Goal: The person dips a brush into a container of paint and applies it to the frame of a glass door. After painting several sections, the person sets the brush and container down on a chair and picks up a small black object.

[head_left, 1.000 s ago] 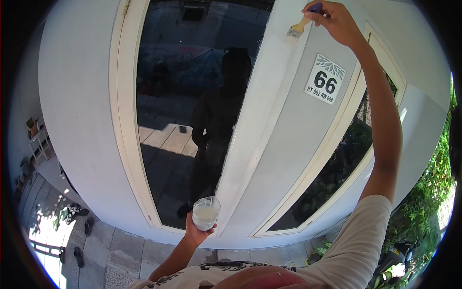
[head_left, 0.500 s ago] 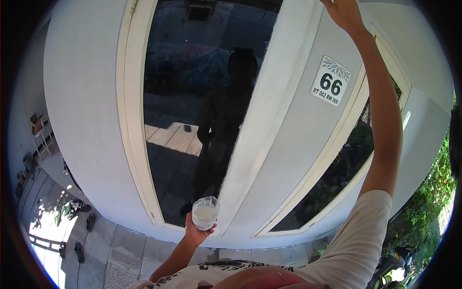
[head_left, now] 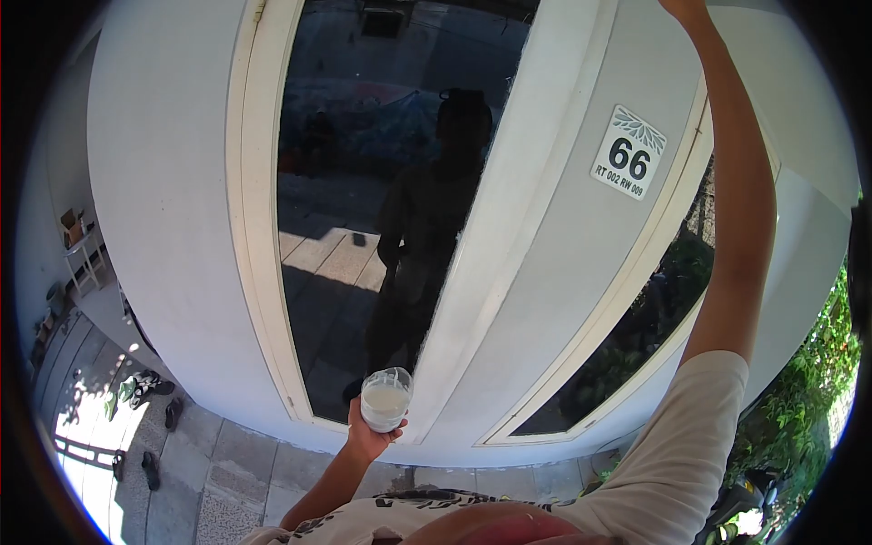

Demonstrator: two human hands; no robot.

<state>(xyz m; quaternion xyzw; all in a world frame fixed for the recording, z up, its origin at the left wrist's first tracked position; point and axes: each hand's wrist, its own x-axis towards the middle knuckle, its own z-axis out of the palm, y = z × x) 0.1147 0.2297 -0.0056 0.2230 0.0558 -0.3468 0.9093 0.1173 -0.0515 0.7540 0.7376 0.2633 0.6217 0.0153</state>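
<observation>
My left hand is wrapped round a clear plastic cup holding a whitish substance, low in front of the dark glass pane. The cup stands upright, its open top facing me. High at the top right, my right hand is raised against the grey wall, above and right of a number plate reading 66. The frame's top edge cuts off its fingers, so what they hold or touch is hidden.
A second narrow window is at the right, with green plants beyond. Shoes lie on the paved floor at the lower left. A small white table stands at the far left.
My right hand has moved up and to the right, further out of the frame. My left hand keeps its hold on the cup. The view has shifted slightly.
</observation>
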